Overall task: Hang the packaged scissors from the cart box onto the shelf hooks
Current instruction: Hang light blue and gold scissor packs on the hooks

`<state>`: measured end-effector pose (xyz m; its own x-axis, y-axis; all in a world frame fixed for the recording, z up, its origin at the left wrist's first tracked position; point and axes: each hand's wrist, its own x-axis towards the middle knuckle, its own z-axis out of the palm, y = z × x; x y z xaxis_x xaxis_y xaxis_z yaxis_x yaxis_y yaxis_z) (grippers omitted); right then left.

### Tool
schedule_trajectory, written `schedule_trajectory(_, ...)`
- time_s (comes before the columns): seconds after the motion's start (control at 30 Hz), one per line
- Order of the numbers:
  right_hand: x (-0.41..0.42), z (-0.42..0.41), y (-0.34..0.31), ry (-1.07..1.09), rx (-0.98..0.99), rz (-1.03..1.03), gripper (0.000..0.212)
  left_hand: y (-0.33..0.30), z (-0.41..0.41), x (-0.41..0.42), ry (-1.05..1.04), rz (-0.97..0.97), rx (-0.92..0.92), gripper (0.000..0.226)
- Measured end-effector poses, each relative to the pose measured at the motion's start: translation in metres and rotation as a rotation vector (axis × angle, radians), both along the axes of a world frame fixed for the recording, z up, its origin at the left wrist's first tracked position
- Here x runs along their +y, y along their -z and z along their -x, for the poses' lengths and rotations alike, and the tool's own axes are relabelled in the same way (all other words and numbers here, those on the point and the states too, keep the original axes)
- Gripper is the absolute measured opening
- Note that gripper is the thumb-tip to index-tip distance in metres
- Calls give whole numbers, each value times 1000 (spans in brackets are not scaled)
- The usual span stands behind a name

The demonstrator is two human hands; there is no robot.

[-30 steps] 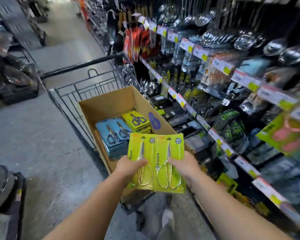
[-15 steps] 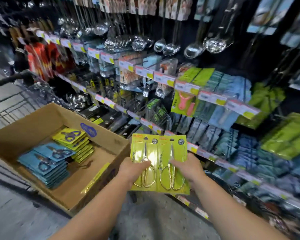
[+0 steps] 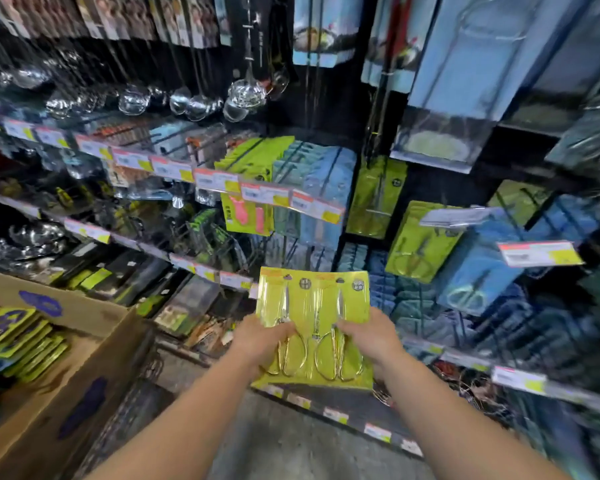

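Lime-green carded scissor packs (image 3: pixel 314 327), two side by side, are gripped low by the left hand (image 3: pixel 262 341) and right hand (image 3: pixel 371 336). Since a second ago the view has swung from the brown cardboard cart box (image 3: pixel 84 368) (now at the near left) to face the shelf hooks (image 3: pixel 420 237) holding matching green packs, far right. Hanging probably comes next.

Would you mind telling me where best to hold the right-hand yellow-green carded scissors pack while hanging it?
Probably grip the right-hand yellow-green carded scissors pack by its lower right edge, beside the gold handle loops, coming from below, as the right hand does now. The card stands upright with its hang hole at the top, so a low grip leaves that hole free for a hook.
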<state>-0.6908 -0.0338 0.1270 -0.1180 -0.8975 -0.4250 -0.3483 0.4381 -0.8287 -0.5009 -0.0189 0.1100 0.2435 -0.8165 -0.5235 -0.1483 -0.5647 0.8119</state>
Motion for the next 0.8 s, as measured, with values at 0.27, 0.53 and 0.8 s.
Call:
schedule_trajectory(0.27, -30, 95, 1, 60, -27, 40, 27, -3, 94, -38, -19, 50, 20, 59)
schedule_trajectory(0.53, -42, 149, -10, 135, -36, 154, 69, -9, 148, -55, -74, 82, 107, 94)
schedule_trajectory(0.8, -45, 157, -9, 126, -8, 210, 66, -2, 152, -74, -59, 84, 117, 90)
